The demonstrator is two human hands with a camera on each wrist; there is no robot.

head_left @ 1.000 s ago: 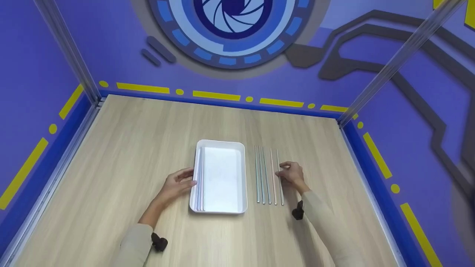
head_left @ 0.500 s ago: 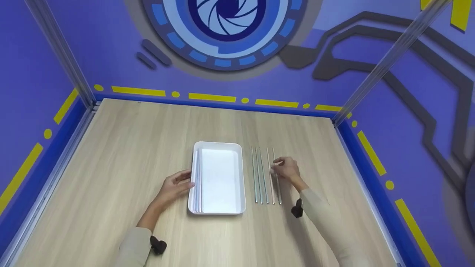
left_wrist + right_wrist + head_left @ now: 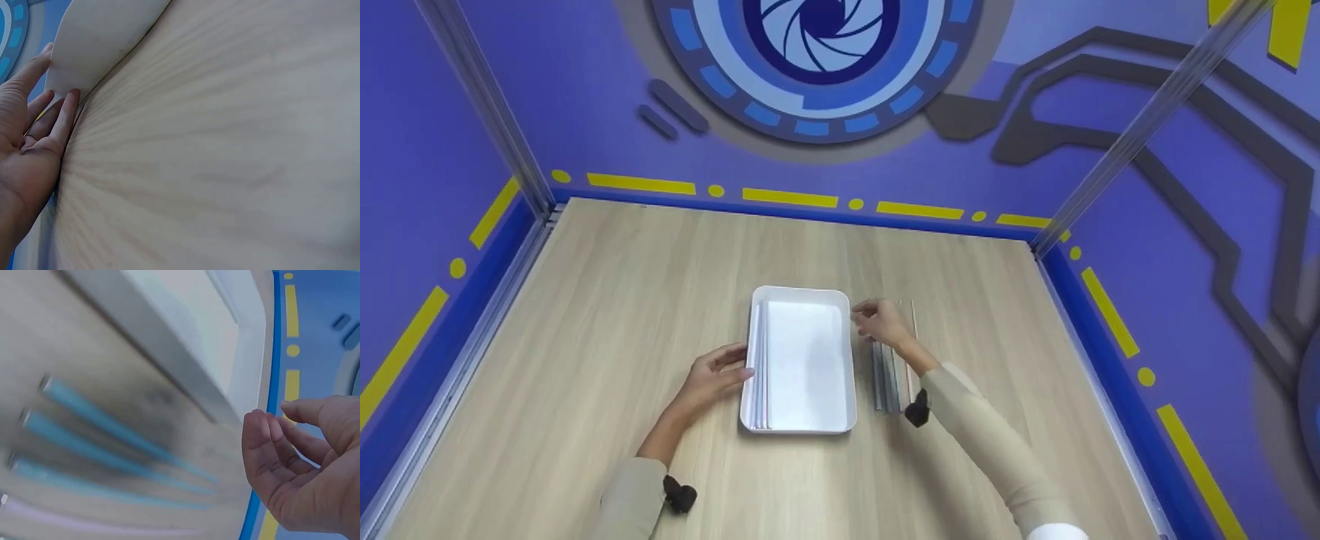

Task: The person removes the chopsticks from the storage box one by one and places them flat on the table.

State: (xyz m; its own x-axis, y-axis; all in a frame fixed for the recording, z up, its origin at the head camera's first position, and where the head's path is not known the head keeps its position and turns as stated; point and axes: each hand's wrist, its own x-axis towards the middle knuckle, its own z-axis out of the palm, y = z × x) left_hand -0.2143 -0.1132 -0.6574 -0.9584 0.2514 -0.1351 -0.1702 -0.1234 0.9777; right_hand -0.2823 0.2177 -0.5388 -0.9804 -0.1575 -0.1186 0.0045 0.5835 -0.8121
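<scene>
A white rectangular tray stands on the table, with several slim pale sticks lying lengthwise along its left wall. At that wall my left hand holds the tray, thumb at the rim and fingertips against the outside. My right hand hovers by the tray's upper right edge, fingers loosely bent with nothing visible between them. Beneath it lie several long slim sticks, partly covered by the hand and forearm. In the right wrist view, blue sticks with silvery ends and a pinkish stick show, blurred.
The light wood table is bounded by blue-purple panels with yellow markings. Metal posts stand at the back corners. A dark wrist device sits by the left sleeve, another dark device by the right.
My right hand has moved left, from the rightmost sticks across the row to the tray's right edge. My left hand stays at the tray, and the head view has shifted slightly.
</scene>
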